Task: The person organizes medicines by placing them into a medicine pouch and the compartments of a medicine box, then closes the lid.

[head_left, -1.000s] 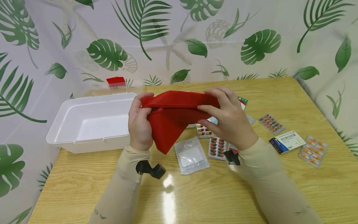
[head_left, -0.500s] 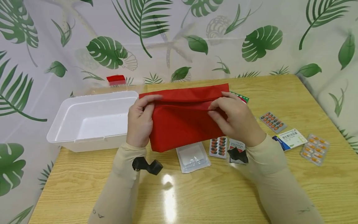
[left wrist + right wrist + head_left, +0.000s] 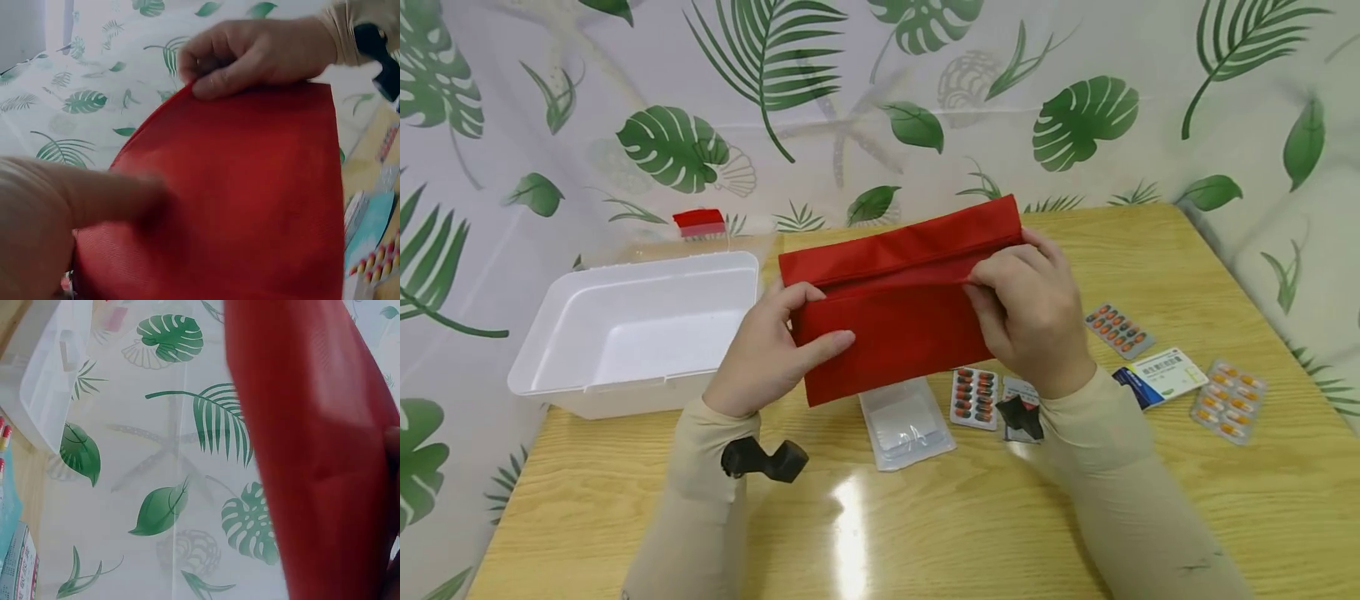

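A flat red pouch [image 3: 895, 333] is held up above the table, its top flap raised along the back of a long slit-like opening. At its left end my left hand [image 3: 760, 358] grips it, thumb laid across the front and index finger at the opening's edge. My right hand [image 3: 1037, 317] pinches the front edge of the opening near the right end, and some of its fingers go behind the pouch. The left wrist view shows the pouch's broad face [image 3: 269, 187] and the right hand [image 3: 269, 59] pinching its zipper-like edge. The inside of the pouch is hidden.
A white plastic bin [image 3: 647, 333] stands at the left. Below the pouch lie a clear sealed packet [image 3: 906, 421] and a capsule blister pack [image 3: 974, 398]. Further right are a medicine box [image 3: 1165, 375] and two more blister packs [image 3: 1118, 331]. A leaf-print cloth [image 3: 850, 108] hangs behind.
The pouch has gone from folded and drooping to spread out, its right end raised. My left hand has shifted lower, its thumb now on the front; the right hand has kept its pinch.
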Tool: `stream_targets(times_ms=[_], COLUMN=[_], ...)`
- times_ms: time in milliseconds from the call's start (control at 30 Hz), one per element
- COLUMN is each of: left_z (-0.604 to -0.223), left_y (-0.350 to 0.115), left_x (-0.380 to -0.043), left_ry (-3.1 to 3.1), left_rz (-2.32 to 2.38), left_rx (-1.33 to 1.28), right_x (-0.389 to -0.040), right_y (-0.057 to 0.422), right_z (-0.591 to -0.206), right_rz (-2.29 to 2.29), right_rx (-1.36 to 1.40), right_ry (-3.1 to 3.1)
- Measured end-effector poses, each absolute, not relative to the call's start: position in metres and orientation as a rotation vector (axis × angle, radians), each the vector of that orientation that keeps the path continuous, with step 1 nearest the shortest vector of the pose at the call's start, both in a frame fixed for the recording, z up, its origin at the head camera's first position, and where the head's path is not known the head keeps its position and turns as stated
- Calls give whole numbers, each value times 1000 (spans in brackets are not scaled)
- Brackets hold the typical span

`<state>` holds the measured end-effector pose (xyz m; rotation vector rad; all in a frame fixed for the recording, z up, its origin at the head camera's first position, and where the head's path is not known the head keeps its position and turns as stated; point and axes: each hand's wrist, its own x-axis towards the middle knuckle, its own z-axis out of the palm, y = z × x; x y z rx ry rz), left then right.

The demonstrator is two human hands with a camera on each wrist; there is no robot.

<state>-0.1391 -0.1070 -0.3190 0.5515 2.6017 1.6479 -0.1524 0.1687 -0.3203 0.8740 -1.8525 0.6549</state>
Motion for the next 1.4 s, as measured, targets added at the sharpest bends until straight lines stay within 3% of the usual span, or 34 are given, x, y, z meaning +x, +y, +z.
stream_targets(times_ms=[333, 533, 633, 867, 1133, 1400], left_z=[-326, -322, -319, -321, -323, -329], left_y=[-115, -122, -125, -126, -126, -124], left_x=[-147, -150, -150, -154, -156, -156], left_ry=[3164, 3243, 3195, 3199, 3237, 3263], left_rz=[1620, 1911, 2037, 2081, 2051, 2008], left_rx=[662, 389, 281, 159, 154, 189], right_x=[-156, -157, -160, -164, -159, -155], right_y=[167, 161, 160, 149, 125, 122], right_z=[-323, -333, -340, -370, -398, -402], right_rz=[798, 1026, 1059, 710, 422, 410], right_rx=[1031, 678, 575, 906, 1064, 1015], right_ry=[-1976, -1945, -2242, -3109, -3290, -3352])
